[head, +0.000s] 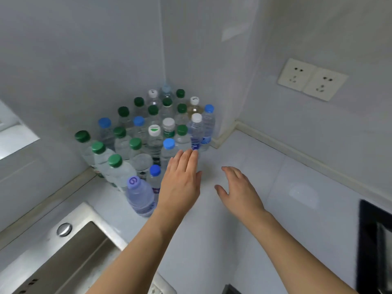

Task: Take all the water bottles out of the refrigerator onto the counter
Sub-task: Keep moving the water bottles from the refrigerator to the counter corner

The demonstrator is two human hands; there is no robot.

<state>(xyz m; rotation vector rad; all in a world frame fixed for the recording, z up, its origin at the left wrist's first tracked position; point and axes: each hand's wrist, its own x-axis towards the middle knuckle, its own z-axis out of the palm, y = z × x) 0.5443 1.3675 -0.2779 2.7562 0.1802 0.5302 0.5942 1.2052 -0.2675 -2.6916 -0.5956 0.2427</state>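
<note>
Several clear water bottles point(135, 149) with green, blue and white caps stand packed in the corner of the white counter point(244, 209). A white-capped bottle point(195, 132) stands at the cluster's right front. A purple-capped bottle point(139, 194) is nearest me. My left hand point(180, 183) hovers flat over the counter, fingers spread, its fingertips just below the white-capped bottle. My right hand point(239, 189) is open beside it, holding nothing. The refrigerator is out of view.
A steel sink point(63, 257) with a round drain button lies at the lower left. Two wall sockets point(311, 79) sit on the right wall. A black appliance point(375, 247) stands at the right edge. A raised backsplash rim runs along both walls.
</note>
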